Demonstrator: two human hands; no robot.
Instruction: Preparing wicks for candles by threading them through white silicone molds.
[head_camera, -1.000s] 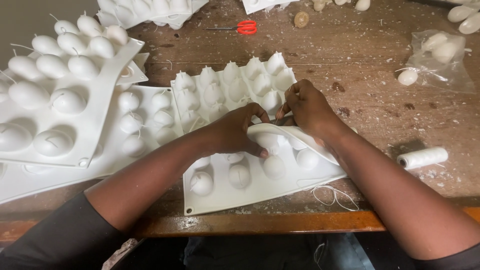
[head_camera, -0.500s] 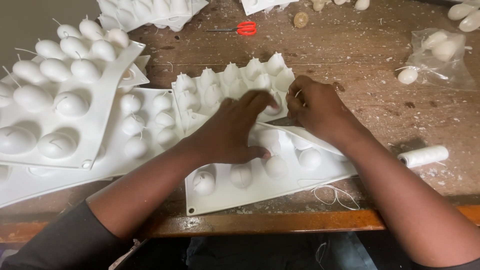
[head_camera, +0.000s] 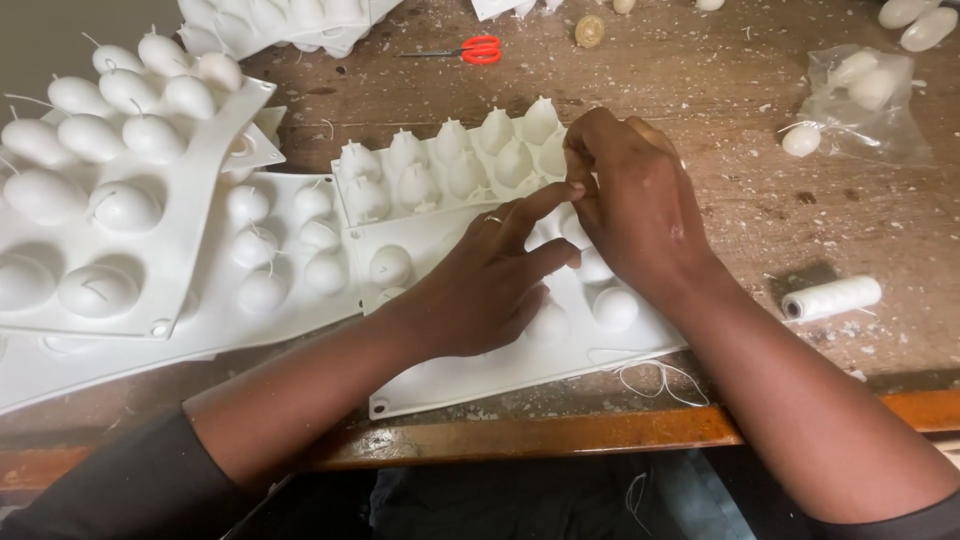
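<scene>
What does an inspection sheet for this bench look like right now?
Surface: worn wooden table, speckled with white crumbs.
Job's things: white egg-cavity mould under both hands; a second mould behind it.
Clutter: red scissors, thread spool, clear bag of white eggs, stacked moulds at left.
Hands: left hand rests on the mould, forefinger out; right hand pinches at its far edge.
Cables: none; loose thread at the table edge.
Surroundings: nothing seen.

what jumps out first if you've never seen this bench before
Two hands meet mid-frame: the left hand and right hand pinch together over a white egg-shaped mould sheet. More white moulds crowd the left, red scissors lie at the far edge, and a thread spool sits right.
</scene>
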